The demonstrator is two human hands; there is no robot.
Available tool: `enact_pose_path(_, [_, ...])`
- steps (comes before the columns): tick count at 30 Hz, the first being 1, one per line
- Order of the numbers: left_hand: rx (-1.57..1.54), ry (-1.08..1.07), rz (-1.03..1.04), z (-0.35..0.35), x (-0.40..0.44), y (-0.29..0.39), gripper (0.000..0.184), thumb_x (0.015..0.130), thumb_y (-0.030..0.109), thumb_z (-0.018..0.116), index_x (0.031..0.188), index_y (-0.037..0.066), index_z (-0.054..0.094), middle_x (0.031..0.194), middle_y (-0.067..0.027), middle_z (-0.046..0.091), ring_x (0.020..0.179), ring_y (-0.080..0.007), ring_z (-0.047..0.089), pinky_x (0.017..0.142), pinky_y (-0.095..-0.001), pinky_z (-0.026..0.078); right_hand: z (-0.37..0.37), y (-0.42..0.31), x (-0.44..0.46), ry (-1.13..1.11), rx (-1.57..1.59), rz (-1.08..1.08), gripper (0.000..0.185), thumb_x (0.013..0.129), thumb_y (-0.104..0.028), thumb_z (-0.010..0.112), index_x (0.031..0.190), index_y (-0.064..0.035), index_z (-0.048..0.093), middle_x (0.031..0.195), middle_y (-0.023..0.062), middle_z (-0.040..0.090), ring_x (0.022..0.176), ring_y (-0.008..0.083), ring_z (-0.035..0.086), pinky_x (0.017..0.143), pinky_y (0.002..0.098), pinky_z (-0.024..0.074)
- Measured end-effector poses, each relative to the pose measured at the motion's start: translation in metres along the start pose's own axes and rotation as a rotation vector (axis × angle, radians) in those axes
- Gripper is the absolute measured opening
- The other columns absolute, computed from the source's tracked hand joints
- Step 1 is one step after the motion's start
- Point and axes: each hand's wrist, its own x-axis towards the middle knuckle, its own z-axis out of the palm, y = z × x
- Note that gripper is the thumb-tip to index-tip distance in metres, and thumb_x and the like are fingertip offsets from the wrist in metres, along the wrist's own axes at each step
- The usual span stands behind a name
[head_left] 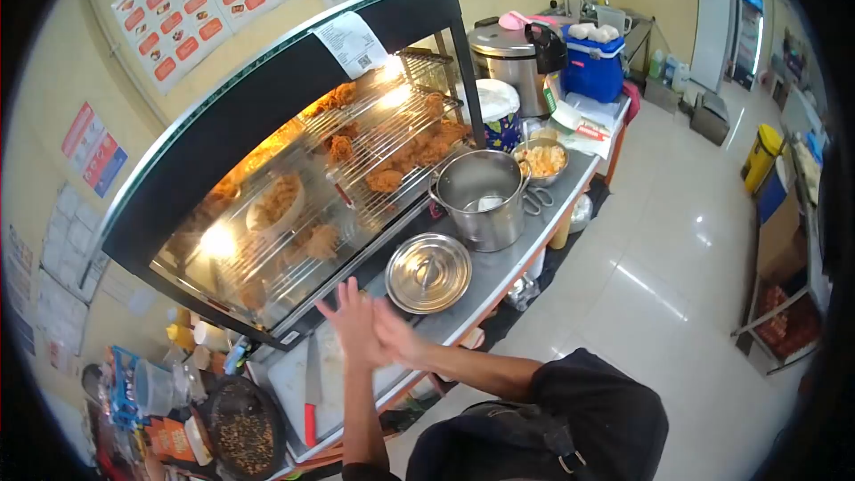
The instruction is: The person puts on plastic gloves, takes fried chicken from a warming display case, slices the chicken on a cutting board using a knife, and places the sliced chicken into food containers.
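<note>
My left hand (351, 328) is raised over the counter with its fingers stretched out and spread. Against its palm rests my right hand (398, 337), slightly blurred, lying flat with part of its fingers hidden. No object shows in either hand. Just beyond them lies a round steel pot lid (428, 273), knob up. Farther back stands a steel stockpot (482, 205), uncovered, with something white inside. A knife (312, 392) with a red handle lies on a cutting board (287, 381), left of my left hand.
A glass food warmer (329, 151) with fried chicken on wire racks runs along the counter. Beyond the pot are a bowl of food (541, 162), scissors (538, 200), a large cooker (512, 58) and a blue cooler (593, 67). A dark round pan (242, 432) sits at lower left.
</note>
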Motion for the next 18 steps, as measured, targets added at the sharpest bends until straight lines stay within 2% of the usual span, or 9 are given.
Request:
enact_pose_path(3, [0.092,0.253,-0.307,0.006,0.031,-0.029,0.073,0.098,0.049,0.034,0.152,0.006,0.009,0.157,-0.0204,0.013,0.144,-0.0373,0.011,0.114,-0.0576,0.004,0.009,-0.033,0.011,-0.135,-0.956,-0.652,0.056,0.101,-0.04,0.036,0.148,-0.0105,0.028,0.152,0.0085,0.03,0.138,0.0276,0.029,0.112,0.0482,0.0217])
enact_pose_path(4, [-0.644,0.363,-0.325,0.015,0.038,-0.016,0.075,0.098,0.053,0.034,0.153,0.009,0.007,0.158,-0.0178,0.009,0.145,-0.0352,0.01,0.112,-0.0594,0.007,0.013,-0.039,0.013,-0.165,-1.264,-0.87,0.056,0.101,-0.039,0.037,0.148,-0.0109,0.029,0.153,0.01,0.029,0.139,0.031,0.027,0.112,0.0514,0.0202])
enact_pose_path(6, [-1.074,0.141,-0.21,0.016,0.031,0.032,0.076,0.098,0.053,0.035,0.153,0.01,0.004,0.159,-0.0165,0.008,0.146,-0.0329,0.009,0.114,-0.053,0.006,0.02,-0.046,0.02,-0.206,-1.867,-1.308,0.056,0.1,-0.038,0.039,0.148,-0.0117,0.029,0.155,0.013,0.026,0.141,0.0379,0.022,0.111,0.0578,0.0172])
enact_pose_path(8, [-1.494,-0.097,-0.098,0.003,0.009,0.093,0.077,0.098,0.053,0.036,0.153,0.011,0.001,0.159,-0.0152,0.006,0.146,-0.0307,0.007,0.115,-0.0466,0.006,-0.015,-0.097,0.029,-0.109,-1.742,-0.978,0.079,0.089,-0.047,0.05,0.151,-0.0083,0.02,0.152,0.0272,0.021,0.139,0.0478,0.019,0.107,0.0674,0.0039])
enact_pose_path(9, [-1.716,-0.22,0.008,0.005,0.018,0.116,0.078,0.098,0.053,0.036,0.153,0.011,0.0,0.159,-0.0145,0.005,0.146,-0.0296,0.006,0.116,-0.0434,0.006,-0.021,-0.096,0.032,0.017,-1.56,-0.851,0.081,0.09,-0.052,0.044,0.151,-0.007,0.017,0.154,0.0242,0.017,0.141,0.0424,0.015,0.11,0.0609,0.0026])
enact_pose_path(11, [-1.471,-0.29,0.2,0.005,0.039,0.117,0.087,0.094,0.061,0.033,0.153,0.01,-0.004,0.16,-0.0139,0.002,0.146,-0.0294,0.002,0.117,-0.0421,0.002,-0.032,-0.094,0.04,0.264,-1.093,-0.682,0.086,0.093,-0.063,0.032,0.152,-0.0043,0.01,0.158,0.0182,0.008,0.146,0.0316,0.008,0.115,0.0478,-0.0001])
enact_pose_path(13, [-0.961,-0.184,0.21,0.019,0.055,0.092,0.097,0.088,0.073,0.026,0.151,0.009,-0.01,0.159,-0.0143,-0.003,0.146,-0.03,-0.003,0.116,-0.0438,-0.004,-0.007,-0.048,0.014,0.099,-0.418,-0.518,0.093,0.09,-0.07,0.03,0.153,-0.0071,0.004,0.159,0.0174,0.006,0.145,0.0253,0.014,0.116,0.0426,0.0073])
enact_pose_path(16, [-0.859,-0.091,0.078,0.037,0.046,0.075,0.102,0.085,0.079,0.019,0.15,0.007,-0.014,0.159,-0.0151,-0.01,0.146,-0.0293,-0.008,0.116,-0.0431,-0.008,0.021,-0.047,-0.002,-0.128,-0.643,-0.648,0.091,0.09,-0.073,0.015,0.152,-0.0119,-0.011,0.16,0.0103,-0.002,0.146,0.0234,0.006,0.117,0.039,0.0063])
enact_pose_path(18, [-1.146,-0.097,-0.023,0.03,0.004,0.078,0.106,0.082,0.082,0.014,0.15,0.007,-0.014,0.158,-0.0154,-0.012,0.146,-0.0293,-0.01,0.115,-0.0461,-0.008,0.014,-0.04,0.004,0.058,-0.703,-0.641,0.092,0.089,-0.074,0.012,0.151,-0.0109,-0.011,0.159,0.0092,-0.006,0.146,0.0229,0.0,0.117,0.0381,0.002])
